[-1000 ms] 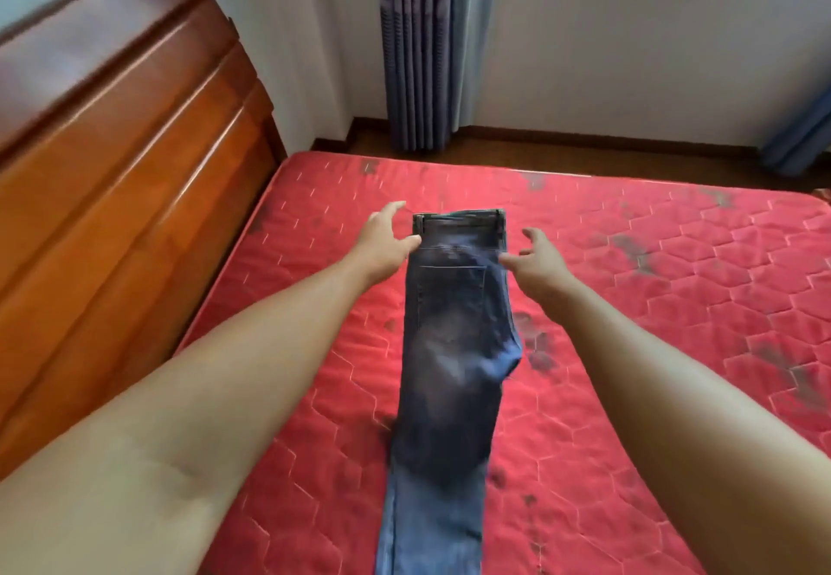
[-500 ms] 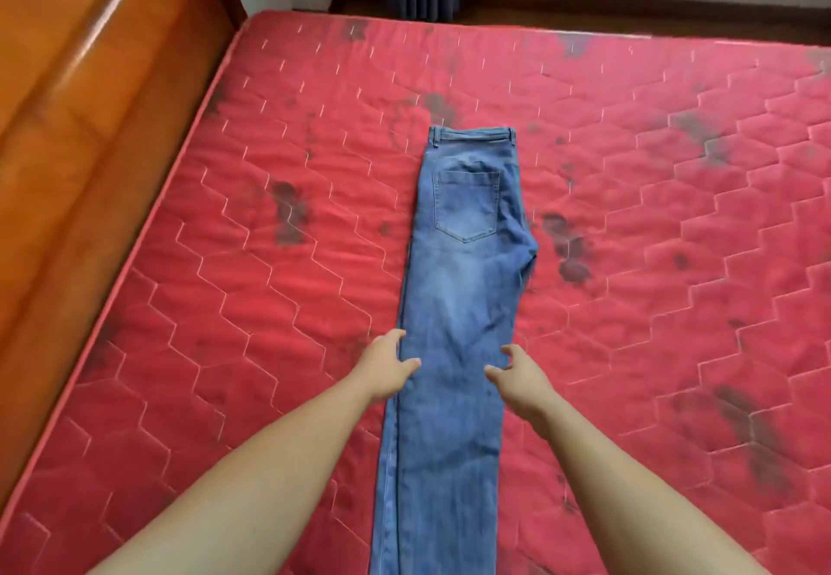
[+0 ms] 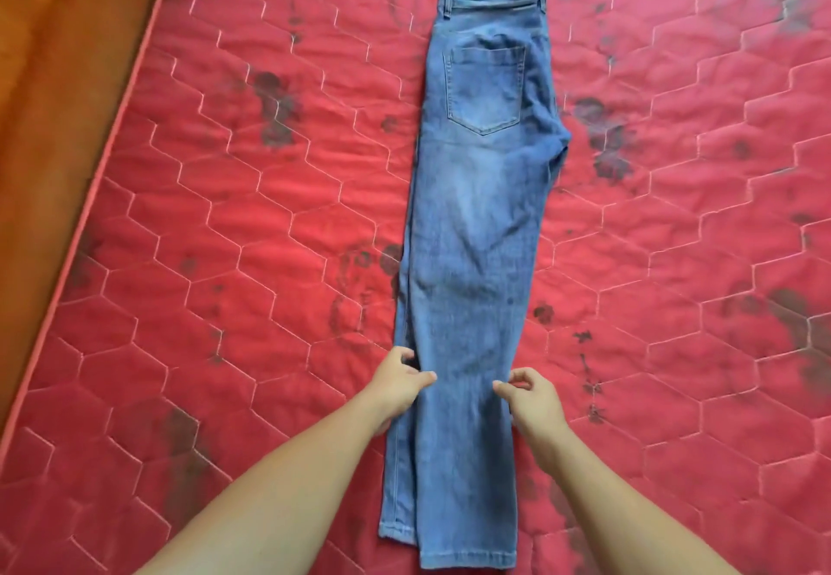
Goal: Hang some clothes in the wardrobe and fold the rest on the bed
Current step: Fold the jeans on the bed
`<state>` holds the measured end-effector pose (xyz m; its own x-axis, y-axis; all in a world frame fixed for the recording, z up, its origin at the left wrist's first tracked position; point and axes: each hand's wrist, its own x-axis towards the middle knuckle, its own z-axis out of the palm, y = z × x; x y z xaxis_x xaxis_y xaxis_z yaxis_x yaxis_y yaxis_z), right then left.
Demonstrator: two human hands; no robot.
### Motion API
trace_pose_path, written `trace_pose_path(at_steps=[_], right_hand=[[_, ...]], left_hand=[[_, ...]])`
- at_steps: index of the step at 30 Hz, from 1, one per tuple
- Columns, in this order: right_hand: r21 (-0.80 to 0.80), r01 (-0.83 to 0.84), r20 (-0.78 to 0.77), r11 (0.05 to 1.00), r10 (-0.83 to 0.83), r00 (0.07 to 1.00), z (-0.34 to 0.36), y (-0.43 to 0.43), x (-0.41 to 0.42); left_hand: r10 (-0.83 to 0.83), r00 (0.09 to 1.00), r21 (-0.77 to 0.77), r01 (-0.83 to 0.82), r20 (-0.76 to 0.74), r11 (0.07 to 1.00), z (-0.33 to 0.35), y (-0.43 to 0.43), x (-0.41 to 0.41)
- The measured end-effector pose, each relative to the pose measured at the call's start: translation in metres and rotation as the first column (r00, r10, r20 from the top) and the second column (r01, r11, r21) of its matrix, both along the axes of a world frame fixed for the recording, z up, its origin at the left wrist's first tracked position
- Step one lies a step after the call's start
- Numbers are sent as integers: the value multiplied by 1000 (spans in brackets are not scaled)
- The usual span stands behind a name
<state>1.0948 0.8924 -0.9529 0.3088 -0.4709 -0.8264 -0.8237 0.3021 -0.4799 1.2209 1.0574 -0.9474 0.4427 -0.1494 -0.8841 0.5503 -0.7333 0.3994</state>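
A pair of blue jeans point(image 3: 476, 196) lies flat on the red quilted mattress point(image 3: 225, 214), folded lengthwise. The waistband is at the far end and the hems are close to me, with a back pocket facing up. My left hand point(image 3: 398, 388) is at the jeans' left edge on the lower leg, with the thumb on the denim and curled fingers beside the edge, pinching it. My right hand point(image 3: 533, 401) is at the right edge at the same height, where the thumb and curled forefinger pinch the denim.
A wooden headboard point(image 3: 58, 57) runs along the mattress's left side. Dark stains mark the mattress around the jeans. No other clothes are in view.
Both hands have slid from the waistband down the jeans' two edges to the lower leg. The view has tilted down, so the wall and curtain are out of sight.
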Motion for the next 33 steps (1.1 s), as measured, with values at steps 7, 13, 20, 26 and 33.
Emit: trace_pose_path(at_steps=[7, 13, 20, 26, 33], right_hand=[[238, 95, 36, 967, -107, 994, 10, 33, -15], [141, 45, 84, 989, -57, 995, 9, 50, -29], [382, -61, 10, 922, 62, 998, 3, 69, -50], [257, -147, 26, 955, 145, 989, -4, 74, -76], [213, -346, -9, 913, 356, 934, -12, 87, -102]], left_hand=[[-61, 996, -19, 62, 61, 998, 0, 3, -18], [11, 974, -51, 1, 228, 999, 3, 17, -29], [134, 980, -127, -116, 149, 985, -14, 40, -47], [170, 931, -122, -138, 323, 983, -11, 58, -68], [130, 991, -89, -126, 39, 988, -15, 84, -82]])
